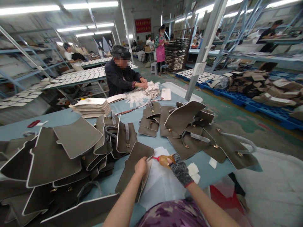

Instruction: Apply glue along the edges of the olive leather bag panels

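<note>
In my gloved right hand (180, 168) is a yellow-brown squeeze glue bottle (165, 160) with a red nozzle. The nozzle tip meets the edge of a dark olive bag panel (132, 167). My bare left hand (141, 166) grips that panel by its right edge, its fingers partly hidden behind it. White paper (157, 183) lies under the panel and the bottle. Left of my hands rises a heap of similar panels (54, 154) with white edges. Across from it are bag pieces (189, 135) with wrapped handles and gold-coloured fittings.
A stack of curved pieces (92, 107) stands at the back left. A co-worker (123, 72) across the table handles white strips (151, 90). A metal post (205, 47) rises beyond the table's right edge. A red tool (33, 123) lies far left.
</note>
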Demonstrator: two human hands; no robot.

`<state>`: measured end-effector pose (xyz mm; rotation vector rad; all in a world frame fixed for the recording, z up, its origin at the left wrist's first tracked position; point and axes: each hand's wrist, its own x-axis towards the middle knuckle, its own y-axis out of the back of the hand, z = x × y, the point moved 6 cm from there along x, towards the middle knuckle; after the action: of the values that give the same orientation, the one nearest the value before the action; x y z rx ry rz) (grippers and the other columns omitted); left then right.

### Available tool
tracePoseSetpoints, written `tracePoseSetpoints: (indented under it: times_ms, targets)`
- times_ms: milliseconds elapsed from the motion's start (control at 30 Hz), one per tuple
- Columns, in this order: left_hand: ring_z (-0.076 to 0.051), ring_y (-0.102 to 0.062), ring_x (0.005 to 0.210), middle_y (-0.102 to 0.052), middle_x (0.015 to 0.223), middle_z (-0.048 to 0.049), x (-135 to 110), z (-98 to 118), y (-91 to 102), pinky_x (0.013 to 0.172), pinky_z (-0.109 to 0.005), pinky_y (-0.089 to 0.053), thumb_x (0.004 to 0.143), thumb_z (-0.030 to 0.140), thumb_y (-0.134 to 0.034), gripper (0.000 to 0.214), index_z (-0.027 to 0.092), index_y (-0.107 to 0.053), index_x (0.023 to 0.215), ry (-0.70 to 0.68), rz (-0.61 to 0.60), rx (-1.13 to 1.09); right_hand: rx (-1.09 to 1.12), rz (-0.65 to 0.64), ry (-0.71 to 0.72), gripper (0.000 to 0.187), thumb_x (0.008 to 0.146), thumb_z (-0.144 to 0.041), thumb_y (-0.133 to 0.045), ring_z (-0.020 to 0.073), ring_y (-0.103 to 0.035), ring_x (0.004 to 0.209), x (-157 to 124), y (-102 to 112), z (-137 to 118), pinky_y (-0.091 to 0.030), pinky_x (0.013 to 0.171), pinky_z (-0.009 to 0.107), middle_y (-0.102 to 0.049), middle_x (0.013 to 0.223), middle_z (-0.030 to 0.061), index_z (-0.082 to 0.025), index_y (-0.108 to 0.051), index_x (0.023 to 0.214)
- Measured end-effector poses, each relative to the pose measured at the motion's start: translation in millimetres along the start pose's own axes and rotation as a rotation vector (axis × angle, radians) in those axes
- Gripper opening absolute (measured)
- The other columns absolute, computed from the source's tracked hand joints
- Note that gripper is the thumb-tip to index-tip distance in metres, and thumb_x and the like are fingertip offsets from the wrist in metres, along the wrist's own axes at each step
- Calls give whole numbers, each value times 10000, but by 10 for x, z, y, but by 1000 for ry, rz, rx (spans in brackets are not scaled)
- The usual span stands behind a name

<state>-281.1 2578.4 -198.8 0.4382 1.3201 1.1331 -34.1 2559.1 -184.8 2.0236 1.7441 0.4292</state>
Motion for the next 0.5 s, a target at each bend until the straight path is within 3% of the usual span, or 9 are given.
tracePoseSetpoints:
  times_ms: [167, 500]
  targets:
    - [-253, -640, 1125, -696, 1214, -75, -5, 5, 3, 860, -328, -488, 945, 332, -346, 384, 269, -647, 1175, -3, -2, 10, 8, 2, 20, 389, 838, -524, -465, 251, -673, 830, -7, 18, -31, -534, 813, 388, -710, 890, 116, -188, -619, 958]
    - [-240, -644, 1116, -696, 1216, -61, -9, 6, -15, 864, -321, -494, 945, 347, -358, 366, 285, -640, 1170, -8, -3, 30, 41, -50, -106, 451, 792, -554, -473, 273, -687, 897, 2, -40, 98, -533, 857, 402, -727, 970, 157, -176, -615, 990]
